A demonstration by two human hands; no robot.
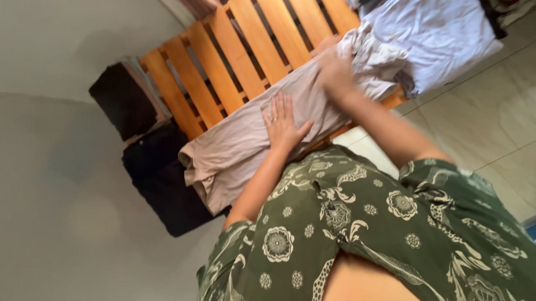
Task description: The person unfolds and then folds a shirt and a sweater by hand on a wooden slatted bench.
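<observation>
We press left hand (284,127) flat, fingers spread, on beige soft knit garment (261,136) lying across slatted orange wooden pallet (234,55). Right hand (336,75) blurred; fingers seem bunched on crumpled fabric end, grip unclear. Beyond fingertips: bare slats. Off left fingers' side: dark folded cloth stacks (154,167). Past right hand: pale rumpled sheet (437,26).

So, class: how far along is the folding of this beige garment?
Done: the beige garment lies spread on the wooden slats, and dark folded clothes are piled beside it. In hand: the left hand presses it flat while the right hand works the bunched end. Left: that end is crumpled, and no fold shows yet.
</observation>
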